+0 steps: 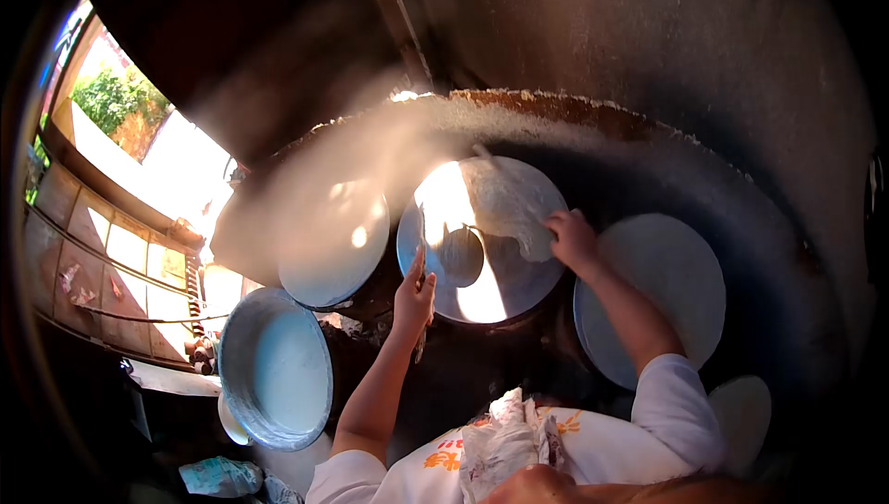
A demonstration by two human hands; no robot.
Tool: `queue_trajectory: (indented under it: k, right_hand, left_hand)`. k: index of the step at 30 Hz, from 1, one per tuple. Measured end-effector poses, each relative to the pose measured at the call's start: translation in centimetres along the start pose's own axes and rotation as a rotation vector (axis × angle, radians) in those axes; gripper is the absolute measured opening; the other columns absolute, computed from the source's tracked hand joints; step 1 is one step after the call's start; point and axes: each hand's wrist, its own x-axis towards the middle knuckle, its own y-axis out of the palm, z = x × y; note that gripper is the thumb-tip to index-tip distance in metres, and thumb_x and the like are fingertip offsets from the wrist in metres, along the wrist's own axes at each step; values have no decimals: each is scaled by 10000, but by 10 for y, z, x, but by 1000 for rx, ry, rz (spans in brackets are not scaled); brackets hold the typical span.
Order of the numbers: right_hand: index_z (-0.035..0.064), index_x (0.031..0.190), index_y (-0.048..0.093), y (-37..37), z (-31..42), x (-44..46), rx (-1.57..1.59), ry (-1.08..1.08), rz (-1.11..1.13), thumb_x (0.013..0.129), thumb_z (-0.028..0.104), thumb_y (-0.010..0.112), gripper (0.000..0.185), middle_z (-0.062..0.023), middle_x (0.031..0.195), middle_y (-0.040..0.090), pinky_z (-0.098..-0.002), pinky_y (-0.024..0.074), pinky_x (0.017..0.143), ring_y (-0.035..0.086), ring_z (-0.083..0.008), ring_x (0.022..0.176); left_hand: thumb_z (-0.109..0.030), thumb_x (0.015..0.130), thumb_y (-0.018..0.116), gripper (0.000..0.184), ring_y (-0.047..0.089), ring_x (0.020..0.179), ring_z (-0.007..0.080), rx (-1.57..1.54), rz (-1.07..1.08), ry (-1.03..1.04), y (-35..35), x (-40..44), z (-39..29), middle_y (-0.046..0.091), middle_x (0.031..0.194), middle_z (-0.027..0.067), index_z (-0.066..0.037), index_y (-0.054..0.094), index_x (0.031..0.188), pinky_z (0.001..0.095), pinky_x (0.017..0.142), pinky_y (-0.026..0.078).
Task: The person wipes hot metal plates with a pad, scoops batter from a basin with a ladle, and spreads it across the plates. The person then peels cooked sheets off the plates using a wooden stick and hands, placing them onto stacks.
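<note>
My right hand (572,238) is closed on the edge of a thin, pale, translucent sheet (507,203), which hangs over the right part of a round steamer (482,308) in the middle. Whether the sheet is dough or cloth I cannot tell. In my left hand (415,300), at the steamer's left edge, is a thin stick-like tool (419,348), upright and partly hidden by the fingers. Bright sunlight and a dark round patch show on the steamer's surface.
Steam drifts over another round white-topped steamer (324,263) on the left. A third pale round top (657,286) is at the right. A basin (315,416) of white liquid stands front left. A crusted curved wall (574,113) runs behind.
</note>
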Motion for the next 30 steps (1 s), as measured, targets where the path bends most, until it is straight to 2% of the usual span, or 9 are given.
queue_trajectory:
  k: [2,3,5,9,17,21,25,28,30]
  right_hand:
    - [50,966,682,18,22,14,166,-69,73,653,-31,621,330,-68,1030,631,-382,477,840,555,-307,988]
    - [52,970,683,25,31,17,203,-116,87,654,-29,623,332,-68,1025,636,-380,476,839,558,-303,986]
    - [55,978,685,35,41,12,280,-189,112,655,-24,626,338,-68,1014,645,-376,474,836,565,-294,982]
    - [57,958,690,12,43,-10,288,-325,232,671,-18,610,306,-70,1034,647,-360,470,858,581,-282,966]
    - [46,932,696,21,0,59,348,-317,216,660,19,612,286,-75,1004,664,-351,467,865,598,-282,956]
    - [60,945,698,17,-3,38,465,-442,328,666,38,624,289,-74,1010,664,-347,460,872,597,-283,958]
    - [71,945,699,19,-7,79,346,-379,246,688,41,626,269,-51,998,666,-350,460,869,596,-267,918]
    - [80,953,703,41,12,85,304,-494,311,676,30,636,289,-33,1014,663,-346,463,868,580,-259,949]
    - [87,959,706,35,22,55,363,-515,397,666,25,644,306,-22,1026,663,-341,464,875,573,-253,965]
  left_hand:
    - [-75,943,500,549,327,372,49,50,-10,-8,2,-10,5,519,634,-6,-210,319,1443,239,345,317]
    - [-69,935,503,548,363,375,59,110,-17,-129,-4,-22,2,657,947,51,-183,322,1440,234,352,338]
    - [-65,927,508,551,442,439,84,206,-39,-162,-11,-53,-7,611,1147,68,-179,328,1436,243,416,401]
    - [-78,907,538,553,565,1145,224,373,-67,-113,-25,-96,21,495,1350,127,-166,353,1421,296,889,451]
    - [-94,901,566,570,593,884,119,372,40,-122,3,-88,1,553,1292,119,-174,353,1424,249,782,459]
    - [-99,905,568,569,529,782,101,435,5,189,0,-115,29,592,1236,109,-178,351,1425,238,741,449]
    - [-109,911,569,564,571,968,74,415,163,-255,14,-98,-18,542,1313,94,-173,347,1425,229,813,445]
    - [-109,909,573,573,518,788,66,332,140,-6,21,-91,10,588,1251,83,-185,343,1428,212,764,438]
    - [-103,912,567,565,471,750,75,367,177,-148,19,-110,1,543,1315,65,-179,347,1427,204,755,430]
